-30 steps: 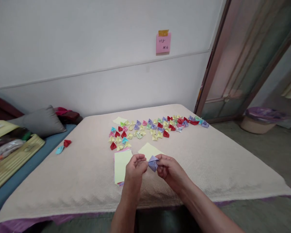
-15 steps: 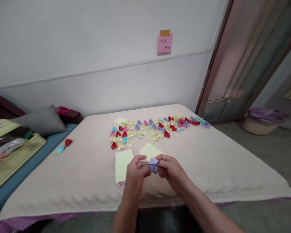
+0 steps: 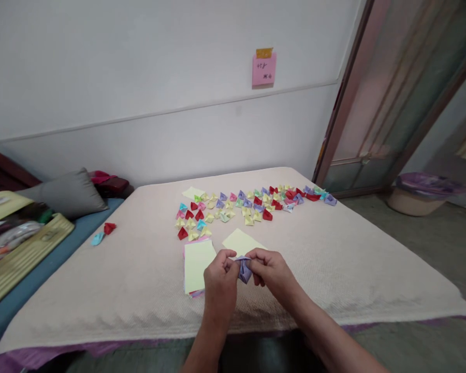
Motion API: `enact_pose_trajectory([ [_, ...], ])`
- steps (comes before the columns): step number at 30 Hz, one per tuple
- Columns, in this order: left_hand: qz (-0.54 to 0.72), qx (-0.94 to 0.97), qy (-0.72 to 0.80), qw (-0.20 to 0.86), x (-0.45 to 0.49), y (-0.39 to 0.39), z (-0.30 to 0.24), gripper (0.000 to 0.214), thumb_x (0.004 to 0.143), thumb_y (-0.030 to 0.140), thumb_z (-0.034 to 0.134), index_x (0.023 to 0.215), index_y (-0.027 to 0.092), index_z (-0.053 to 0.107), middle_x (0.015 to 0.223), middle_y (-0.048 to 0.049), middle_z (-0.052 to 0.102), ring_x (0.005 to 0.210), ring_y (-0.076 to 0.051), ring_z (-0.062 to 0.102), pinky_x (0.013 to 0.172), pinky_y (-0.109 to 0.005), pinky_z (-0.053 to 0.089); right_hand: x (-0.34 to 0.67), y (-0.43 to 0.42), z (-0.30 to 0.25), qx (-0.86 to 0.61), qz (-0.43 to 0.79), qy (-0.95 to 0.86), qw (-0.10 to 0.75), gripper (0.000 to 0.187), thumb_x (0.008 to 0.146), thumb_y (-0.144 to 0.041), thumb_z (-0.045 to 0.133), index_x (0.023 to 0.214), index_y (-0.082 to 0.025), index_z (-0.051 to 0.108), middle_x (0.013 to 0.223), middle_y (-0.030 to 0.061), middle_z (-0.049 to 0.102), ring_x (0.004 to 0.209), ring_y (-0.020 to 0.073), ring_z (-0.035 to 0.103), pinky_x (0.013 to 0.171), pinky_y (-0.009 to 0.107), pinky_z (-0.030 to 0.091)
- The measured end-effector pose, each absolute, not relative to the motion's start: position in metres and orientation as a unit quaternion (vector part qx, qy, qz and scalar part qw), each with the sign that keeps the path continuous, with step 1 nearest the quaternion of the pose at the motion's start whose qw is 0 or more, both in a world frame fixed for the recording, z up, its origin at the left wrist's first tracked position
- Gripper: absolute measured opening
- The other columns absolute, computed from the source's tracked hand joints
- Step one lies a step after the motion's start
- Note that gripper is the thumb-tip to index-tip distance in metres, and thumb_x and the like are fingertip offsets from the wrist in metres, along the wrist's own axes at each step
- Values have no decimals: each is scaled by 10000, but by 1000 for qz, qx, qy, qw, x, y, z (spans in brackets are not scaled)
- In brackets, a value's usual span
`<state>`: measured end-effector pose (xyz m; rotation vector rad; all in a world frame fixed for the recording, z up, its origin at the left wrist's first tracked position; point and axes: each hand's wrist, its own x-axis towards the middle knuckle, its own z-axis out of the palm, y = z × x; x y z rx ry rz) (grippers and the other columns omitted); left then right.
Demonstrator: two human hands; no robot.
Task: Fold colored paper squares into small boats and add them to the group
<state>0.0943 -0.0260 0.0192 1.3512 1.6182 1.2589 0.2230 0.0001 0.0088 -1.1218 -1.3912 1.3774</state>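
Note:
Between my two hands is a small piece of folded purple paper (image 3: 244,271), held above the near part of the cloth-covered table. My left hand (image 3: 222,273) pinches its left side, and my right hand (image 3: 270,267) pinches its right side with thumb and fingers. Just beyond them lies a pale yellow sheet (image 3: 243,240), partly hidden by the hands. Left of my left hand sits a stack of coloured paper (image 3: 197,267) with a yellow sheet on top. Farther back, several small folded paper pieces (image 3: 225,204) in red, yellow, purple, blue and pink stand in rows.
A red folded piece (image 3: 109,228) and a blue one (image 3: 97,239) lie at the table's left side. A grey pillow (image 3: 68,194) and an open woven case (image 3: 50,238) are farther left. A lined bin (image 3: 417,194) stands on the floor at right. A pink note (image 3: 263,70) hangs on the wall.
The purple paper has tilted and dropped slightly, so its folds face differently. My fingers have closed in along its upper edge, and both hands have drawn nearer each other.

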Motion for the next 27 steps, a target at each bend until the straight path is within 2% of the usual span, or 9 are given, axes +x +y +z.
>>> enact_pose_trajectory([
  [6, 440, 583, 620, 286, 99, -31, 21, 151, 814, 232, 456, 767, 206, 598, 591, 22, 577, 549, -122, 514, 538, -214, 342, 222, -5, 7, -474, 434, -624, 444, 211, 793, -229, 485, 624, -178, 600, 481, -33, 509, 461, 112, 470, 453, 220, 349],
  [11, 426, 593, 643, 230, 99, -32, 17, 170, 831, 264, 448, 724, 223, 574, 583, 14, 571, 571, -142, 529, 564, -227, 335, 220, -7, 3, -475, 408, -653, 427, 197, 798, -226, 502, 637, -187, 609, 500, -29, 536, 471, 116, 478, 464, 220, 337],
  [17, 436, 577, 635, 273, 97, -31, 18, 87, 776, 209, 481, 795, 223, 565, 555, 44, 531, 530, -129, 487, 544, -221, 324, 219, -8, 1, -487, 357, -682, 412, 204, 807, -222, 500, 641, -194, 616, 515, -25, 546, 479, 120, 482, 485, 227, 334],
  [23, 464, 569, 579, 353, 92, -25, 13, 199, 765, 204, 470, 940, 194, 565, 514, 72, 439, 491, -114, 421, 504, -213, 310, 220, -7, 4, -488, 351, -681, 418, 178, 783, -203, 508, 631, -195, 600, 498, -35, 525, 473, 120, 479, 500, 231, 342],
  [27, 458, 567, 555, 402, 88, -23, 11, 287, 732, 182, 484, 1006, 179, 568, 548, 58, 481, 524, -111, 441, 510, -210, 330, 221, -7, 6, -485, 372, -674, 415, 170, 752, -172, 506, 604, -199, 587, 479, -42, 515, 461, 116, 470, 486, 227, 338],
])
